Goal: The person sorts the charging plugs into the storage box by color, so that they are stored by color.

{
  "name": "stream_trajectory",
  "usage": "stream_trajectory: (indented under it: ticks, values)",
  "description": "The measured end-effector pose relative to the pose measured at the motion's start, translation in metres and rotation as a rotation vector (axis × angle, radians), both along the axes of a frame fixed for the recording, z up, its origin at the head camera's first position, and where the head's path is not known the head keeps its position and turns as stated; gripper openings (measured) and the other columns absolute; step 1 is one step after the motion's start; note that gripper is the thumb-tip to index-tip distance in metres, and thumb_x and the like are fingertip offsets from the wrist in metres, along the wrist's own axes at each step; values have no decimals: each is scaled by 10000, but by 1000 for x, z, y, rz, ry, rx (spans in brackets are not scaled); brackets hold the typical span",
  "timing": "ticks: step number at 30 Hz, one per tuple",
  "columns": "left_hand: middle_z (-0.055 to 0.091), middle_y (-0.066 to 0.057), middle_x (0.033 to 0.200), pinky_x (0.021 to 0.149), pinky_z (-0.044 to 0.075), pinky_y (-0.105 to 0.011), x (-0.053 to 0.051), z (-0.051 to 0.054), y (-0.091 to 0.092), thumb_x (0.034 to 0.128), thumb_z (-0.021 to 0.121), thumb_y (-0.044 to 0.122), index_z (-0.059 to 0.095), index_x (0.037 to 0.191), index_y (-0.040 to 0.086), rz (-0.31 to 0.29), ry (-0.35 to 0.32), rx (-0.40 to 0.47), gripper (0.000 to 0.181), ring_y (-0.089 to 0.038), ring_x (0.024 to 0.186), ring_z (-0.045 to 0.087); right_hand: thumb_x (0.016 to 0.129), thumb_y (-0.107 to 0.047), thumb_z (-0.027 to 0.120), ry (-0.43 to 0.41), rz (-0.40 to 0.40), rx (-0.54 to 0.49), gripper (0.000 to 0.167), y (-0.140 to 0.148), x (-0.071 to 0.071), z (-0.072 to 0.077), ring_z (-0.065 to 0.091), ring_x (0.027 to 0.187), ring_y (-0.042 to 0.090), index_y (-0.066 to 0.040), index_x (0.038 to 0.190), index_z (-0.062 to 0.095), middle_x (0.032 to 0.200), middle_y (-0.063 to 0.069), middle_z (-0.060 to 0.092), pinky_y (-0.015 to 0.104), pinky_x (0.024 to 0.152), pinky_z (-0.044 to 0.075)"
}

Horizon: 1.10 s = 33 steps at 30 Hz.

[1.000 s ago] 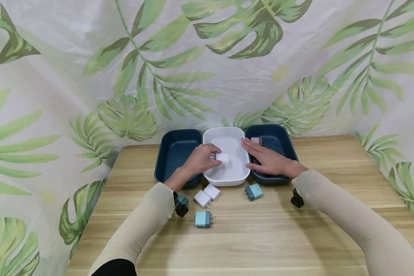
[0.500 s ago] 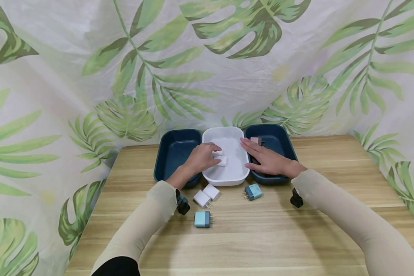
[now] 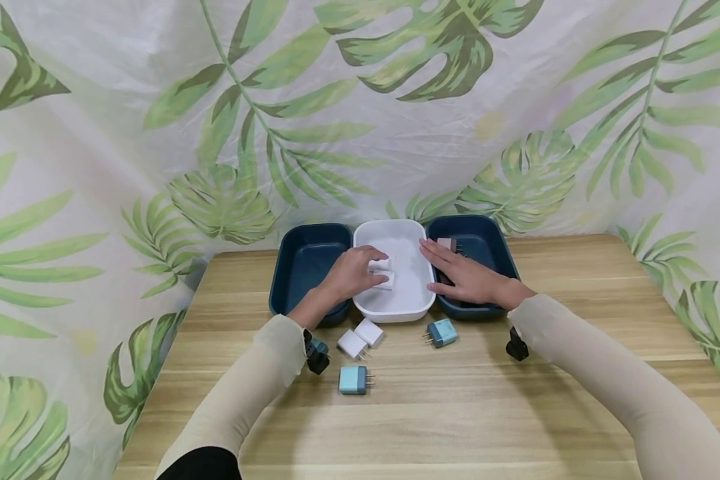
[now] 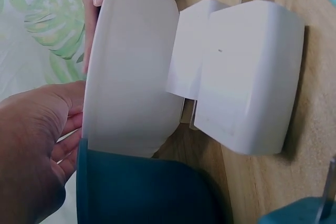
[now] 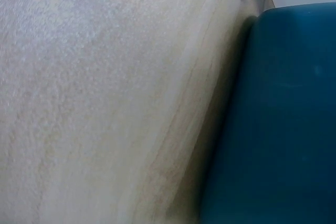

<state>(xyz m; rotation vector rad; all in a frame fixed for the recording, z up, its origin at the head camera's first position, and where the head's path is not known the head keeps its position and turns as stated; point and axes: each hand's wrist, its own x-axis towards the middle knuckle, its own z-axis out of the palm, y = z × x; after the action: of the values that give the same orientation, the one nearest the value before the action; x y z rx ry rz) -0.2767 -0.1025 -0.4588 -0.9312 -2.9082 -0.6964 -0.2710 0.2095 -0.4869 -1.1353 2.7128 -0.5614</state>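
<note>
Since a second ago the prongs of the plug between our left thumb and fingers have gone out of sight; two white plugs [image 3: 386, 281] now show there, in the white tray [image 3: 413, 290]. Plain small blocks, half covered by thumb and fingers. Left hand [image 3: 347, 275]: fingers bent, thumb well apart from them; we can't tell if it has hold of either plug. Right hand [image 3: 473, 280]: fingers straight, lying across the right blue tray [image 3: 486, 245] to the white rim, gripping nothing. It hides part of that tray; a pinkish plug [image 3: 446, 244] shows past the fingertips. Left blue tray [image 3: 312, 257] sits under our left forearm side. On the table [image 3: 486, 420] we have two touching white blocks [image 4: 247, 77], glossy, round-edged, flat metal prongs, plus blue plugs [image 3: 353, 380], one partly behind the left wrist camera [image 3: 317, 361].
</note>
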Motion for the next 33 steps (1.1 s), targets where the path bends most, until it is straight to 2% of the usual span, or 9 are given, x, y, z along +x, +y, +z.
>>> stream_trajectory:
  ticks: [11, 22, 27, 33]
  values:
    - [754, -141, 1195, 886, 598, -416, 7, 3, -7, 920, 856, 260, 754, 1260, 30, -27, 17, 27, 423, -296, 1044, 730, 1090, -496, 547, -3, -6, -7, 855, 0, 1, -1, 77, 1642, 297, -94, 1708, 114, 1792, 30, -10, 554, 1282, 227]
    - [753, -169, 1206, 892, 608, -433, 12, 5, -17, 916, 861, 242, 751, 1254, 9, -64, 9, 112, 424, -333, 1069, 729, 1089, -488, 554, 3, 0, -16, 855, 0, 2, 0, 83, 1641, 308, -94, 1708, 115, 1792, 45, 1, 558, 1278, 233]
    - [759, -169, 1192, 893, 607, -432, 14, 8, -20, 909, 867, 226, 757, 1242, 23, -90, 36, 141, 406, -339, 1059, 732, 1090, -484, 554, 3, 5, -19, 854, 0, 2, 0, 86, 1640, 314, -103, 1710, 107, 1792, 55, 4, 561, 1278, 232]
    - [763, -131, 1177, 896, 608, -419, 21, 13, -23, 903, 873, 229, 764, 1235, 47, -106, 65, 160, 394, -325, 1058, 738, 1090, -483, 553, 5, -2, -20, 854, 0, 2, -1, 81, 1641, 305, -103, 1710, 106, 1792, 39, -1, 550, 1283, 226]
